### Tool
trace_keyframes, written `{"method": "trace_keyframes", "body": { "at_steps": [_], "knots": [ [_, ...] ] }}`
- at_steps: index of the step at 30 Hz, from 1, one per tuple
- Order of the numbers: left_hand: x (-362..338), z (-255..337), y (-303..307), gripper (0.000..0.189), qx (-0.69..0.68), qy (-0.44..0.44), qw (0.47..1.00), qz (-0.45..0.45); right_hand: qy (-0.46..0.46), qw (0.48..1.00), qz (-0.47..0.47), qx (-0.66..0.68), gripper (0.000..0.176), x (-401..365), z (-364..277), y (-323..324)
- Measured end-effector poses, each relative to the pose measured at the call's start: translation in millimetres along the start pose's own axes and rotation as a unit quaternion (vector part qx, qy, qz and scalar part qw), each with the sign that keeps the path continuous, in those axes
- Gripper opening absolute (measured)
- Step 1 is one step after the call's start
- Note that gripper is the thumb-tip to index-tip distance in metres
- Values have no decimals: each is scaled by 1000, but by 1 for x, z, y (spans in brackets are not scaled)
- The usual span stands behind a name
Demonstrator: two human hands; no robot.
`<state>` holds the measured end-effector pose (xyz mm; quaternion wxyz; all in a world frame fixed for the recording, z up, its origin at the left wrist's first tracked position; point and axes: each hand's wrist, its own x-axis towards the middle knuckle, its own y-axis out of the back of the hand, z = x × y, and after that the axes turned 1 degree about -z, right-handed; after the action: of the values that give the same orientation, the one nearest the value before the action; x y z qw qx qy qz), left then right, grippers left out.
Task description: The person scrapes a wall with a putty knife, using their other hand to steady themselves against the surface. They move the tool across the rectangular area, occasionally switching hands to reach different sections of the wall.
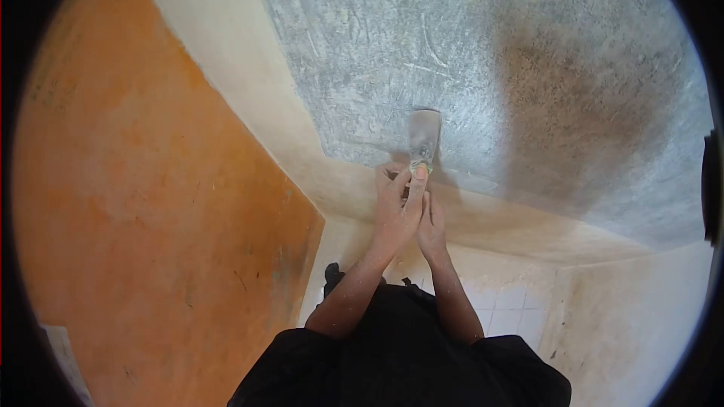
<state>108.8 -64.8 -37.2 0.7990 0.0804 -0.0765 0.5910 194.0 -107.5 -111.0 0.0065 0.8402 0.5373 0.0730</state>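
Observation:
A scraper (425, 132) with a flat, dusty metal blade rests with its edge against the rough grey wall surface (377, 45). My left hand (397, 207) is closed round its handle, the thumb stretched along it towards the blade. Just to the right and partly behind, my right hand (431, 227) is close against the left one. Its fingers are mostly hidden, so what they grip cannot be made out. Scratches and pale streaks mark the grey surface above the blade.
An orange wall (166, 196) fills the left side. A cream band (226, 53) runs between it and the grey surface. White tiles (509, 313) show low down, beside a stained cream wall (611, 316) at the right. A dark object (711, 188) stands at the right edge.

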Motion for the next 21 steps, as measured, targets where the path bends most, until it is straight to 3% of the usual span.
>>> {"method": "trace_keyframes", "body": {
  "at_steps": [2,3,6,7,9,11,13,15,17,21],
  "knots": [
    [5,12,15,42,205,-45,978,-8,41,999,16,18,33,-1,-9,-14],
    [6,20,18,40,226,-48,973,17,86,996,24,31,31,0,-20,-20],
    [16,7,38,40,205,-30,977,-59,27,996,32,79,24,-1,-39,-28],
    [17,6,42,41,148,-47,987,-32,21,996,41,81,24,-2,-42,-29],
    [27,9,74,45,160,-39,986,19,-14,981,51,186,21,-4,-44,-33],
    [49,-9,114,50,253,-143,942,168,-8,985,76,152,18,-10,-36,-28],
    [69,4,143,59,324,-188,900,226,-8,988,100,116,16,-15,-41,-26],
    [79,6,166,63,303,-165,917,198,23,989,148,-19,21,-4,-75,-23],
    [84,14,170,71,235,-134,951,149,29,984,170,-45,22,-10,-90,-26],
    [96,7,170,73,266,-160,944,114,9,981,188,-52,25,-14,-87,-29]
  ]
}}
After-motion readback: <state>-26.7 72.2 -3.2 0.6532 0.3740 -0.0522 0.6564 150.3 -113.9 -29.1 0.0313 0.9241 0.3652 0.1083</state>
